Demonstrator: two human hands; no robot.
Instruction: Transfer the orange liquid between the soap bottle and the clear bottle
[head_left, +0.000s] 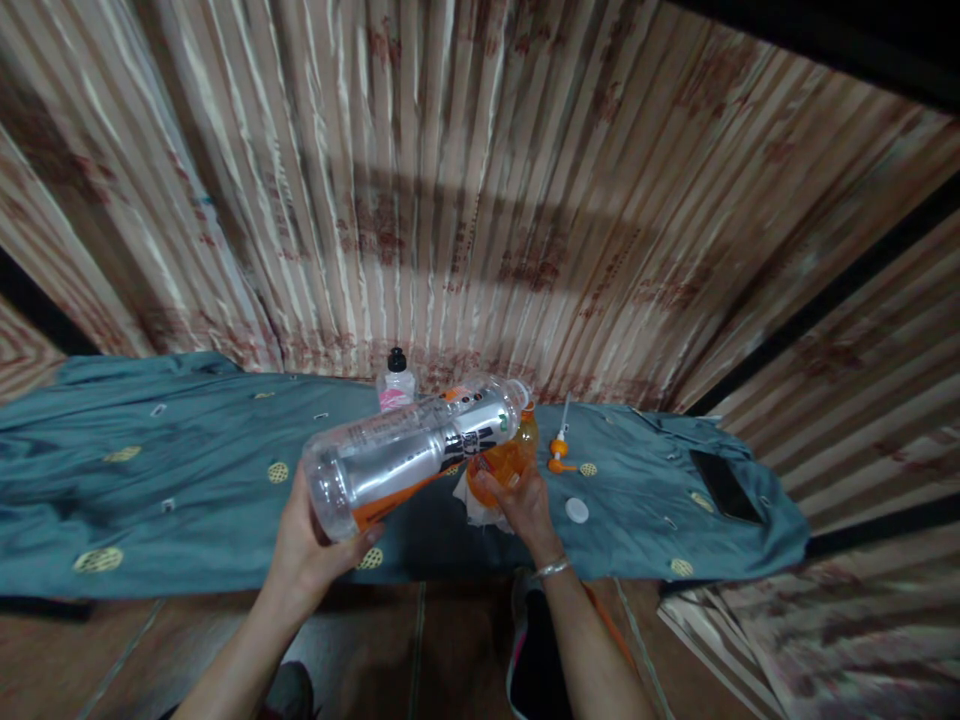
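My left hand (pixel 311 550) is closed around the base of a large clear plastic bottle (pixel 405 450) with a silver and orange label. That bottle is tilted, its neck pointing right and slightly up, at the mouth of an orange bottle (pixel 499 470). My right hand (pixel 525 505) grips the orange bottle, which leans toward the clear bottle's neck. Some white tissue (pixel 480 512) lies beneath it. Whether liquid passes between the two mouths I cannot make out. Right of my right hand lie an orange pump head (pixel 559 452) with its tube and a white round cap (pixel 577 510).
A small clear bottle with a black cap (pixel 396 380) stands behind the large bottle. A dark phone (pixel 724 486) lies toward the right end of the green patterned cloth (pixel 217 480). Striped curtains (pixel 465 200) hang close behind, with dark frame bars at the sides.
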